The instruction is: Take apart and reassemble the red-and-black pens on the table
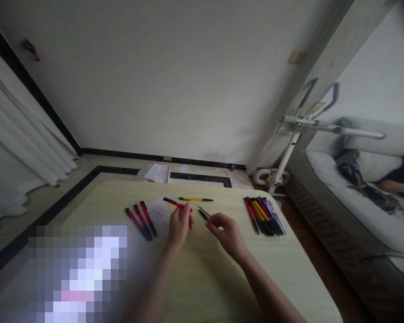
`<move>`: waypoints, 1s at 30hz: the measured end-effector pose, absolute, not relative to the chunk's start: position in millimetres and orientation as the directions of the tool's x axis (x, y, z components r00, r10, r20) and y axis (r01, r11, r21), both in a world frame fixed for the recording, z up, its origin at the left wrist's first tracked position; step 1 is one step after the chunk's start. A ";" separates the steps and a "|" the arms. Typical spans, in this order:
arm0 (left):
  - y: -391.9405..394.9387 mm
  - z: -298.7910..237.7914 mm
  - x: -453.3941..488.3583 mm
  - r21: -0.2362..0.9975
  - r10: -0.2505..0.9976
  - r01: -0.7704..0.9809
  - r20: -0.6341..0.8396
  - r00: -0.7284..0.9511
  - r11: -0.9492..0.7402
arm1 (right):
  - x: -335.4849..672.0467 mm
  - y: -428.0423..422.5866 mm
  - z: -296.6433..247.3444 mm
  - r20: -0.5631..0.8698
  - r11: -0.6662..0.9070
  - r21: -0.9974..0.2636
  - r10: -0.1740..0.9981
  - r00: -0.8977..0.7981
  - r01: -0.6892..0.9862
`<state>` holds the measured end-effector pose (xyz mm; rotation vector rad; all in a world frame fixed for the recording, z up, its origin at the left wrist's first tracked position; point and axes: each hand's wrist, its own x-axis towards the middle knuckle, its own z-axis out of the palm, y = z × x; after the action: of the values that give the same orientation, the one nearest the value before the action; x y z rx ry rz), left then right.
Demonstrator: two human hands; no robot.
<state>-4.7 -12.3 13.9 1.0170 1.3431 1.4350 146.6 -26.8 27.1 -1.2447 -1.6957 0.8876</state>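
**Pale desk beneath left hand and right hand**

At the desk's right lies a row of pens, red, yellow and blue among them. At left, three red-and-black pens lie by a sheet of paper. Farther off, a yellow pen lies crosswise. The left grip is closed around a red pen, raised over the desk. The right grip is pinched on a thin rod; whether it also holds the small dark piece there, I cannot tell.

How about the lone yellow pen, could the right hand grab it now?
Probably yes: nothing covers the yellow pen, and it lies near the right hand, though that hand seems busy pinching a thin dark piece.
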 end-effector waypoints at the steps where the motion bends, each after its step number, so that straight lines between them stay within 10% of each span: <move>1: -12.0 14.4 -4.2 0.996 0.965 -0.088 -0.020 -0.263 -0.003 | 144.8 -23.7 27.3 0.211 0.250 -0.903 0.966 -0.149 0.349; 16: -13.2 19.7 7.2 0.806 0.947 -0.518 -0.320 0.026 0.286 | 146.3 -25.1 5.9 0.174 0.167 -0.970 0.984 0.025 0.176; 30: -20.2 16.4 21.0 0.817 0.923 -0.431 -0.331 0.196 0.384 | 148.1 -30.7 19.3 0.336 0.312 -0.897 0.942 0.023 0.312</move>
<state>21.0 -20.2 16.4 0.6445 0.9359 1.0454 148.1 -30.7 19.3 -1.2010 -1.5097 0.7399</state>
